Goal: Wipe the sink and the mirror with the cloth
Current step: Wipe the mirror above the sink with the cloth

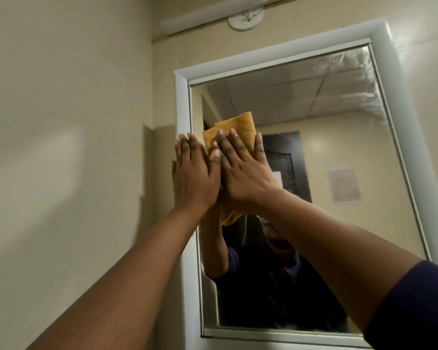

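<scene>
An orange cloth (240,128) lies flat against the upper left part of the wall mirror (314,147). My right hand (243,170) is spread flat on the cloth and presses it to the glass. Beside it my left hand (195,175) is also laid flat, over the cloth's left edge and the mirror's white frame (183,102); my right thumb rests on it. A fold of the cloth hangs out below my wrists. The sink is out of view. The glass reflects my arms and dark top.
A beige wall (74,122) fills the left side, with a corner just left of the mirror frame. Above the mirror run a white tube light fitting (213,13) and a round white ceiling rose (245,20). The mirror's upper right corner looks streaky.
</scene>
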